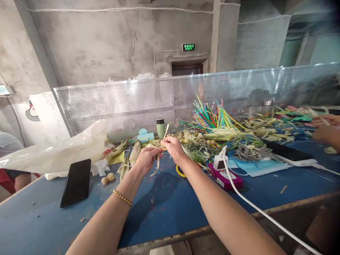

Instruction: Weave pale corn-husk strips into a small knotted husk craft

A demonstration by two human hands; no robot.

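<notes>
My left hand [147, 158] and my right hand [173, 147] meet above the blue table, fingers pinched close together. Between them runs a narrow pale strip [166, 131] that looks like dried corn husk; one end sticks up past my right fingers and another length hangs below my left hand. What the fingertips press on is partly hidden. Dried corn husks [135, 153] lie just beyond my left hand. A yellow ring [180, 171] rests under my right forearm.
A black phone [76, 182] lies left, near a clear plastic bag [58, 150]. Colourful pipe cleaners [212, 115], a green bottle [160, 129] and tangled cords [247, 148] are behind. A white cable [255, 207] crosses right of a magenta box [225, 179]. Another person's hand [325, 122] is far right.
</notes>
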